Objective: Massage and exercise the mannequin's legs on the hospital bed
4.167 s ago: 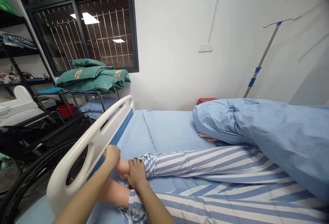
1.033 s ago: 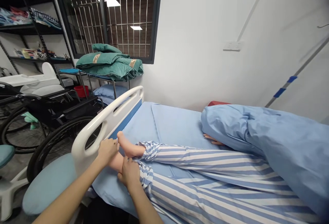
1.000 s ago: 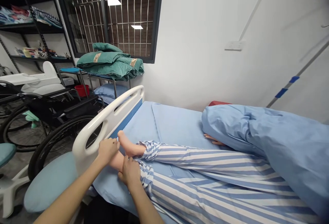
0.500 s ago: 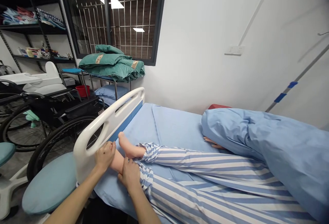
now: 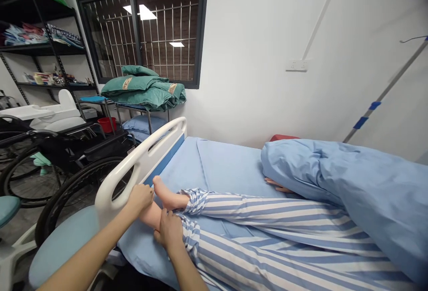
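Lying on the bed (image 5: 227, 161) near its end board (image 5: 143, 161), the near foot (image 5: 150, 216) is being held w/ both hands. L hand (image 5: 142, 197) is gripping the front end, fingers curled over (toes hidden, so exact hold n/a). R hand (image 5: 171, 229) is wrapping the ankle (image 5: 156, 223), just below the trouser cuff.

Doing this well, imo: R hand should be steadying the ankle firmly w/o pinching; L hand should be spreading pressure across the whole front, not tugging toes. Any movement should be going slow & smooth, foot staying clear of the board, cuff not getting caught under fingers.

Counts, going outward: feet 2, incl. the far foot (image 5: 169, 196), which is resting untouched beyond. Striped trousers (image 5: 261, 208), 1 pr., 2 legs showing. Blanket (image 5: 334, 170), 1, w/ 1 other hand (image 5: 277, 185) poking out. End board 1. Stool (image 5: 67, 251) seats 2, 1 cut off at the edge. Wheelchair (image 5: 96, 148) min. 1; can't tell re a 2nd. Red bucket (image 5: 107, 125) 1. Green bedding (image 5: 143, 88), 1 pile. Drip pole (image 5: 391, 86) 1, leaning in view.
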### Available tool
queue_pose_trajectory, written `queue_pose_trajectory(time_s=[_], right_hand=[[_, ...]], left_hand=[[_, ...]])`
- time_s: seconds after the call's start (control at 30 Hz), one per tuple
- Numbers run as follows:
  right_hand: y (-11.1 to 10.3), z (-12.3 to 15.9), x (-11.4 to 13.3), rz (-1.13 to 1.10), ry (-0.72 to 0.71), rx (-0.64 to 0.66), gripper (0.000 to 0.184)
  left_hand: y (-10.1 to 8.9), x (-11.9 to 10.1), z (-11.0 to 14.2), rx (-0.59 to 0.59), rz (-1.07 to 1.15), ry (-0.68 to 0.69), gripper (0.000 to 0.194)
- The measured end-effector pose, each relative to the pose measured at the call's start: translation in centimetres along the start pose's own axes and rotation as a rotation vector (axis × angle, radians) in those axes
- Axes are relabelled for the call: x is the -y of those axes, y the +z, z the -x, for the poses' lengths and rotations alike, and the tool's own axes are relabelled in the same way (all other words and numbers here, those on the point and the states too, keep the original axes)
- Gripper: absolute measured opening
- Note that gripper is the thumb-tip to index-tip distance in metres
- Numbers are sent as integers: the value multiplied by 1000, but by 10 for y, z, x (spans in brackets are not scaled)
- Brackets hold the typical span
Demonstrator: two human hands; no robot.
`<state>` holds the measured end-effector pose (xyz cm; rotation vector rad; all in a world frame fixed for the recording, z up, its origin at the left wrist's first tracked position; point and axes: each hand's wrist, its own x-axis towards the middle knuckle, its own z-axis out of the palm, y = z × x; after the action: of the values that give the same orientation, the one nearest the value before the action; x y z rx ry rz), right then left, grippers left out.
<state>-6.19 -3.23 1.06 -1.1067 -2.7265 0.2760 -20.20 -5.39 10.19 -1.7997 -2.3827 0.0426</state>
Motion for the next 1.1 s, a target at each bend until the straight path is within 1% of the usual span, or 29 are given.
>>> queue_pose_trajectory(time_s=[0.1, 0.2, 0.33, 0.43, 0.57, 0.63, 0.7, 0.77, 0.83, 0.9, 1.1], right_hand=[[3, 0, -1, 4, -5, -3, 56], [4, -1, -1, 5, -5, -11, 54], [3, -2, -1, 4, 3, -3, 52], [0, -2, 0, -3, 9, 6, 49], [-5, 1, 2, -4, 4, 8, 49], [-5, 2, 2, 0, 0, 5, 45], [-4, 2, 1, 7, -6, 1, 42], [-3, 2, 1, 8, -11, 4, 41], [-3, 3, 0, 5, -14, 0, 42], [-4, 3, 0, 10, -10, 1, 43], [-5, 4, 1, 25, -10, 2, 42]], left_hand=[[-1, -2, -7, 33, -93, 56, 33], [0, -2, -12, 54, -126, 90, 30], [5, -2, -11, 42, -136, 83, 32], [8, -3, -6, -9, -84, -15, 36], [7, -6, 1, -77, 9, -164, 36], [10, -8, 6, -124, 45, -268, 37], [15, -9, 10, -205, 106, -404, 37], [22, -11, 16, -307, 176, -507, 36], [28, -13, 20, -392, 227, -530, 37], [33, -13, 23, -444, 266, -519, 36], [40, -9, 23, -451, 279, -520, 34]])
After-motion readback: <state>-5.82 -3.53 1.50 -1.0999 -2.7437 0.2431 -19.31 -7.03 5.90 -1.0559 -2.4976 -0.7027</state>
